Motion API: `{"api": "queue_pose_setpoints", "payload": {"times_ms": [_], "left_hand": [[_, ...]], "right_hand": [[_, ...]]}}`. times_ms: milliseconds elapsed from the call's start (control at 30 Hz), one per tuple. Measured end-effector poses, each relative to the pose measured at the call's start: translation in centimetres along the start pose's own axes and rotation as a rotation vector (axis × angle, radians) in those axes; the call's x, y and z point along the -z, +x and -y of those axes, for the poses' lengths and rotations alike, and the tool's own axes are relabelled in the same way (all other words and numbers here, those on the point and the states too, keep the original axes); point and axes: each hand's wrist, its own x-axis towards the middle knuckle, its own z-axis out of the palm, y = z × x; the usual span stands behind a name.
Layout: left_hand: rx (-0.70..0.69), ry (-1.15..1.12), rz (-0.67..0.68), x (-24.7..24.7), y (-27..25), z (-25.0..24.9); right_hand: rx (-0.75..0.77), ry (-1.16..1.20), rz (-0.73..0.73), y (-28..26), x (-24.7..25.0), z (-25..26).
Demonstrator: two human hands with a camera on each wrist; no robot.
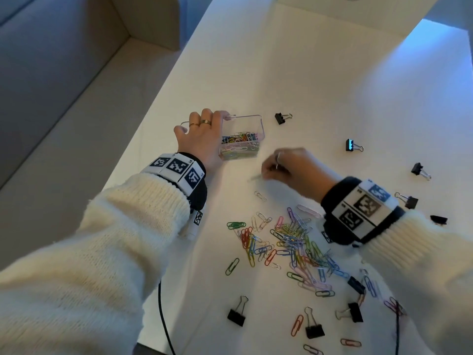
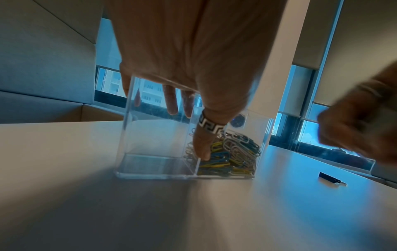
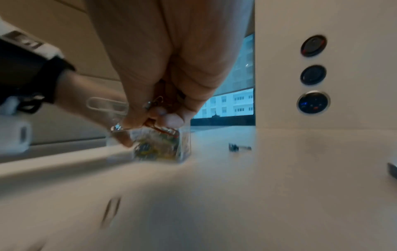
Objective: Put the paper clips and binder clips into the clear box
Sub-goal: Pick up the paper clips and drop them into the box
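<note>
A clear two-compartment box (image 1: 260,125) stands on the white table, and its right half holds several coloured paper clips (image 1: 240,140). My left hand (image 1: 204,129) grips the box over its left half, thumb (image 2: 203,144) against the near wall. Just right of the box, my right hand (image 1: 271,170) hovers and pinches a pale paper clip (image 1: 256,177), which looks white and blurred in the right wrist view (image 3: 103,105). A loose pile of coloured paper clips (image 1: 289,242) lies near me. Black binder clips (image 1: 282,117) (image 1: 236,313) are scattered around it.
More binder clips (image 1: 353,146) (image 1: 419,170) lie to the right, and one (image 2: 330,178) shows in the left wrist view. A black cable (image 1: 163,316) hangs over the table's near edge. A grey bench (image 1: 51,98) runs along the left. A wall panel carries round buttons (image 3: 313,74).
</note>
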Motion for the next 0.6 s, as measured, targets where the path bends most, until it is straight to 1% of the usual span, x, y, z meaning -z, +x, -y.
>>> {"api": "queue_pose_setpoints", "payload": {"times_ms": [100,167,200,267,333,400,433,533,567,600], "left_hand": [[-0.003,-0.007,-0.011,-0.1,0.0,0.1],[-0.008,-0.01,-0.022,0.0,-0.1,0.0],[-0.009,-0.01,-0.022,0.0,-0.1,0.0],[-0.004,0.005,-0.013,0.1,-0.2,-0.1],[0.007,0.023,-0.004,0.1,-0.1,-0.1],[0.008,0.024,-0.002,0.0,0.0,0.0],[0.005,0.025,-0.004,-0.1,0.0,0.0],[0.0,0.034,-0.016,-0.1,0.1,0.2],[-0.004,0.034,-0.02,-0.1,0.1,0.2],[-0.008,0.028,-0.021,-0.1,0.1,0.1]], "right_hand": [[-0.022,-0.002,-0.241,2.8,2.0,1.0],[-0.03,-0.058,-0.332,4.4,2.6,1.9],[-0.029,-0.122,-0.344,5.1,2.5,2.3],[-0.02,-0.277,-0.311,5.9,1.8,3.0],[0.006,-0.349,-0.27,6.3,0.9,3.4],[0.031,-0.304,-0.242,6.5,0.1,3.5],[0.026,-0.241,-0.242,6.5,0.1,3.6],[-0.046,-0.029,-0.303,6.2,0.6,3.1],[-0.045,-0.015,-0.33,6.0,0.7,2.8],[-0.028,-0.074,-0.348,5.8,0.9,2.5]]}}
